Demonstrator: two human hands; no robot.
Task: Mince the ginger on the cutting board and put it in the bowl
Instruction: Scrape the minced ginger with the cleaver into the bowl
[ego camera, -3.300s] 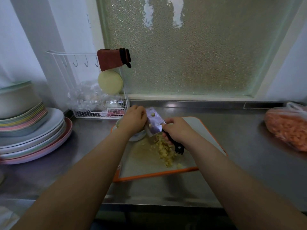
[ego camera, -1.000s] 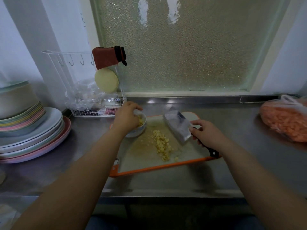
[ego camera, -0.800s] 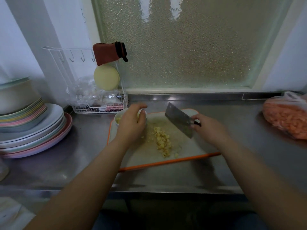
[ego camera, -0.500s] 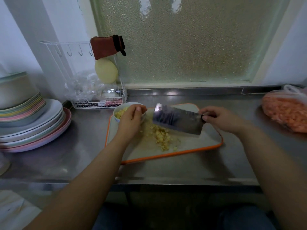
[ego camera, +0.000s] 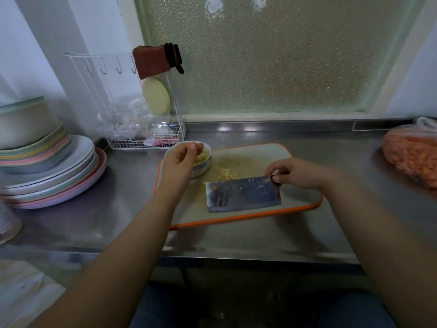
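A white cutting board (ego camera: 298,194) with an orange rim lies on the steel counter. At its far left corner stands a small white bowl (ego camera: 202,169) with yellow minced ginger inside. A small pile of minced ginger (ego camera: 226,174) remains on the board beside the bowl. My left hand (ego camera: 180,162) hovers at the bowl's near-left rim, fingers loosely curled, nothing visible in them. My right hand (ego camera: 298,173) grips the black handle of a cleaver (ego camera: 243,194). The blade stands on its edge on the board, broad side toward me, just in front of the pile.
A stack of pastel plates (ego camera: 49,178) and bowls fills the left counter. A white wire rack (ego camera: 144,138) with a red cloth stands behind the bowl. A plastic bag of orange pieces (ego camera: 412,159) sits at the right. The counter's front edge (ego camera: 236,252) is near me.
The cleaver turned broadside and came down toward me, now standing on the board in front of the pile. My left hand lifted slightly off the bowl's rim. The pile looks smaller.
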